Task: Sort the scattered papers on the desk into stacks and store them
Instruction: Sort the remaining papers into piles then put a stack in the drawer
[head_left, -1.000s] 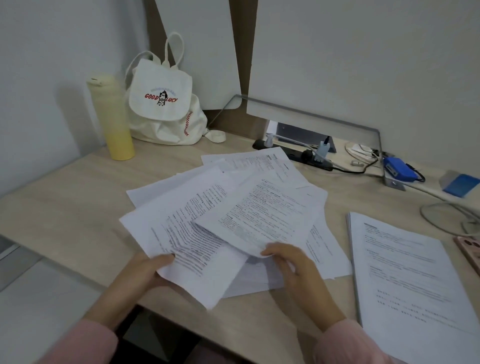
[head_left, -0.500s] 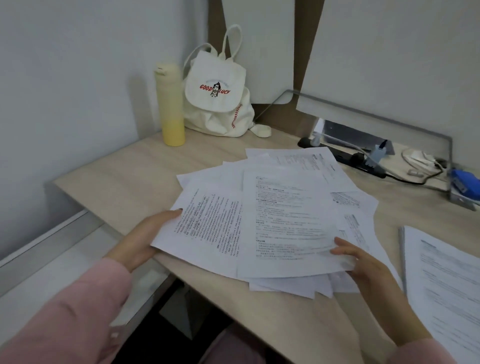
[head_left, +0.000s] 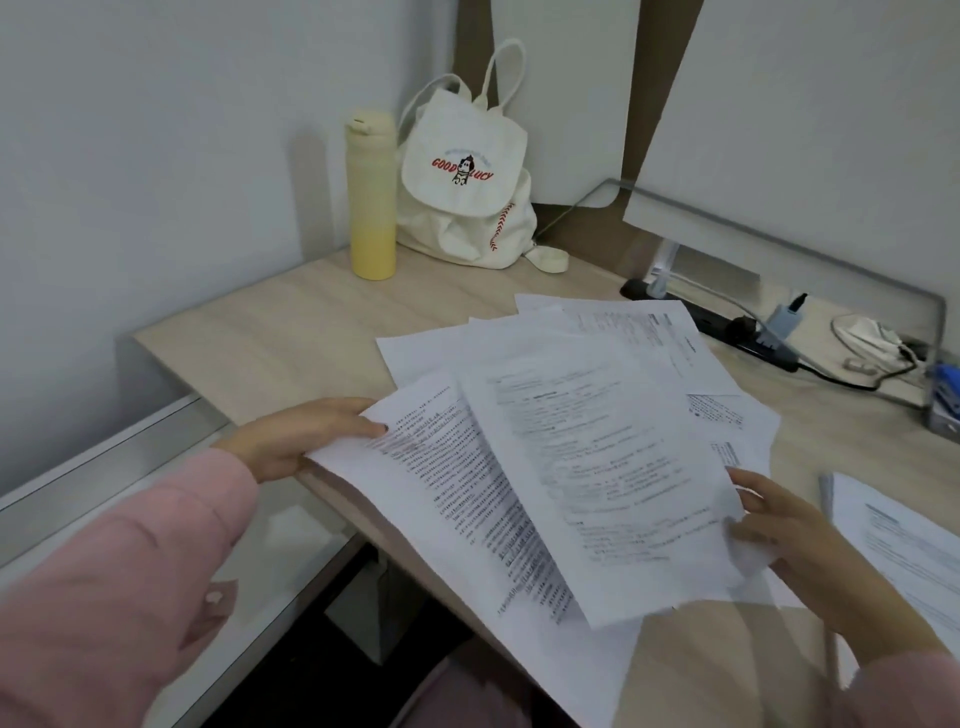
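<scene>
Several printed white papers lie fanned and overlapping on the light wooden desk. My left hand grips the left edge of a densely printed sheet that hangs out over the desk's front edge. My right hand holds the right edge of the top sheet, thumb on the paper. A separate neat stack of papers lies at the far right of the desk.
A yellow bottle and a white drawstring bag stand at the back left by the wall. A black power strip with cables, a white charger and a blue stapler lie at the back right under a metal shelf.
The view has swung to the left. Both hands have drawn the two top sheets toward me, past the desk's front edge, and the top sheet has turned more upright.
</scene>
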